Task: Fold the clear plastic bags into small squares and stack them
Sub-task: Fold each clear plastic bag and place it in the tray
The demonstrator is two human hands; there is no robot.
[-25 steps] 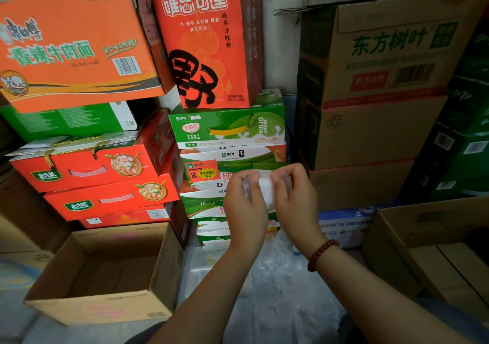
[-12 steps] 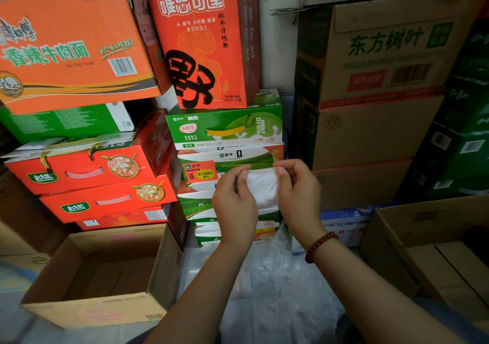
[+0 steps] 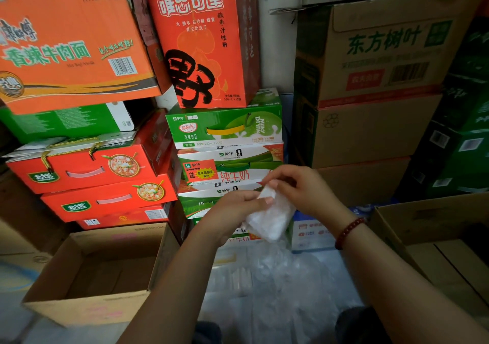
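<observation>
Both arms reach forward, with the hands close together in the middle. The left hand (image 3: 232,211) curls round the left side of a folded plastic bag (image 3: 270,216) and holds it up in the air. The right hand (image 3: 299,187) bends at the wrist and pinches the bag's top corner with thumb and fingers. A red bead bracelet (image 3: 349,231) sits on the right wrist. Loose plastic bags (image 3: 277,285) lie below, near the person. Behind the hands, a green box (image 3: 225,127) reads "Milky Drink". An open brown box (image 3: 100,277) sits on the left.
</observation>
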